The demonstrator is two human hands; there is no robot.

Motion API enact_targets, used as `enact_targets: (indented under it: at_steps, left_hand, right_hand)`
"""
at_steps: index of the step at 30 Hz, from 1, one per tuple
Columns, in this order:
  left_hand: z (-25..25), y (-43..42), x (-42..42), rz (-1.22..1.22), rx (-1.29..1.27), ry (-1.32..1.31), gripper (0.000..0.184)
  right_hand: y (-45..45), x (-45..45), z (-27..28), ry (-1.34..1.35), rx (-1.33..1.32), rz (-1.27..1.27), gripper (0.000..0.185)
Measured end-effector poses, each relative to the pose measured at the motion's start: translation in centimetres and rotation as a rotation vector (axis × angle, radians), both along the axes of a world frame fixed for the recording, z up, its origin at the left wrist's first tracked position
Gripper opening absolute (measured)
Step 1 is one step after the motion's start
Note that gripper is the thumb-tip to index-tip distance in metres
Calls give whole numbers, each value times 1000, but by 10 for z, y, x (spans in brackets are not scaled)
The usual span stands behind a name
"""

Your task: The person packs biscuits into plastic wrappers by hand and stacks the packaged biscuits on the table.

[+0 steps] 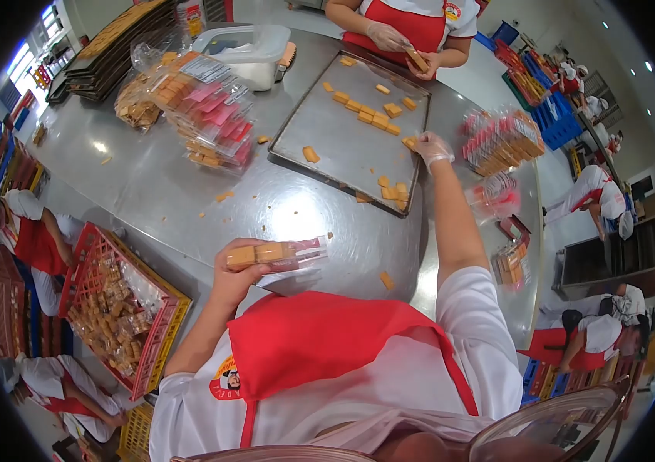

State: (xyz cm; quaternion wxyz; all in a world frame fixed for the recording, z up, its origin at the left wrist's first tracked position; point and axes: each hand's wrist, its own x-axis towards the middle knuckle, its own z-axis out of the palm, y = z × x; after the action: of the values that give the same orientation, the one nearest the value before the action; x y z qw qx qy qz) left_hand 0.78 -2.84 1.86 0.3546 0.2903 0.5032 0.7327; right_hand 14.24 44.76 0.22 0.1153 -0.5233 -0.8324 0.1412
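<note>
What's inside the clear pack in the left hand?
The clear pack holds golden-brown biscuit pieces, lying toward the left hand. The hand grips that end, so whatever it covers, and the pack's underside, can't be seen.

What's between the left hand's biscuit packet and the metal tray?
Head view: shiny metal tabletop with a few crumbs between packet and tray.

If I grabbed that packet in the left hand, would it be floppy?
The packet would probably be floppy at its see-through end, where the plastic looks thin. It may feel firmer around the biscuits, which look blocky. Squeezing could crumble them, since crumbs lie scattered on the table.
</note>
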Motion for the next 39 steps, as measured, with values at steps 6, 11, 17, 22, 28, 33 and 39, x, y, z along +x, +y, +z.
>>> enact_targets:
  at_steps: [6, 11, 17, 22, 28, 33, 39]
  left_hand:
    - [-5, 1, 1, -1, 26, 3, 34]
    - [-4, 0, 4, -6, -5, -25, 34]
    - [-8, -1, 3, -9, 1, -14, 34]
    - [-11, -2, 2, -9, -8, 0, 34]
    - [-13, 0, 2, -8, -11, -10, 34]
    - [-13, -1, 1, 4, -6, -16, 34]
    - [-15, -2, -1, 7, 32, -26, 35]
  right_hand:
    - [-6, -1, 4, -63, 83, 115, 26]
    - [4, -4, -16, -85, 230, 205, 23]
    - [-18, -8, 4, -170, 207, 331, 24]
    - [-28, -15, 13, -149, 161, 277, 30]
    - [-20, -27, 6, -138, 141, 180, 31]
    - [-6, -36, 0, -239, 138, 166, 29]
    - [20, -39, -19, -568, 316, 256, 22]
